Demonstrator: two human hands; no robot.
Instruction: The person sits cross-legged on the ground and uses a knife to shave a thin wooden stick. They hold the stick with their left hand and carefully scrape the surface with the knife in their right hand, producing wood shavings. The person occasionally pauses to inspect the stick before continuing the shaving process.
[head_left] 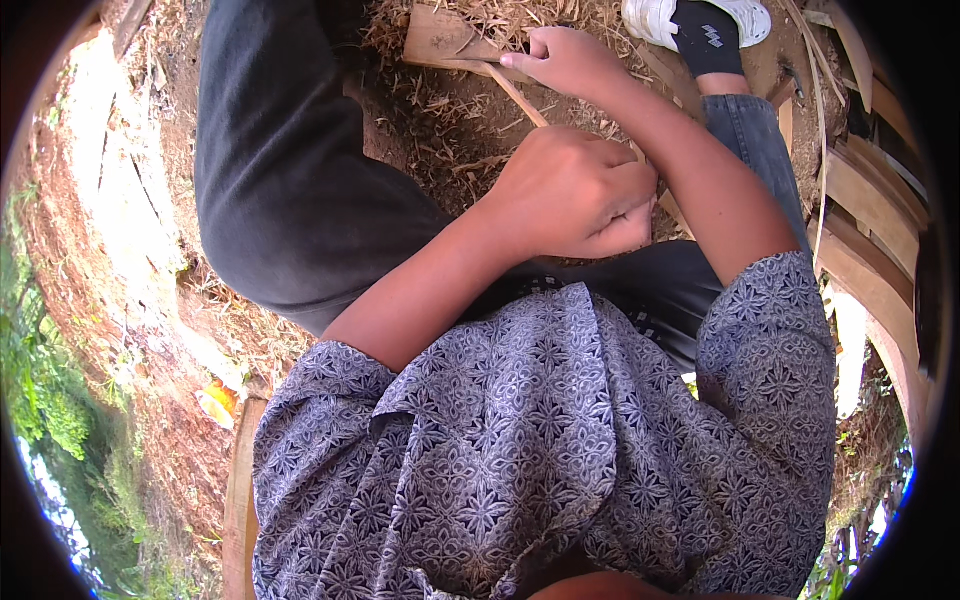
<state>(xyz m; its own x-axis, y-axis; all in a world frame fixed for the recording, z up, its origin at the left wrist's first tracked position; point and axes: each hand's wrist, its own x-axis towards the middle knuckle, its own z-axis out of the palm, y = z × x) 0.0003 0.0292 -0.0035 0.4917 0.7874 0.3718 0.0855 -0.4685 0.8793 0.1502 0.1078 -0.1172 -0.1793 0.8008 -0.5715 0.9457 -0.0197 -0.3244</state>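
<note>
A thin, pale wooden strip runs up from my left hand to the edge of a flat wooden board. My left hand is closed in a fist round the strip's lower end, over my lap. Farther out, my right hand lies at the board's right end, close to the strip's upper end. Its thumb side points left and its fingers look curled. Whatever those fingers hold is hidden beneath the hand.
Wood shavings litter the ground between my legs. My bent left leg is on the left, and a white shoe at the top right. Curved wooden pieces are stacked along the right. An upright plank stands at lower left.
</note>
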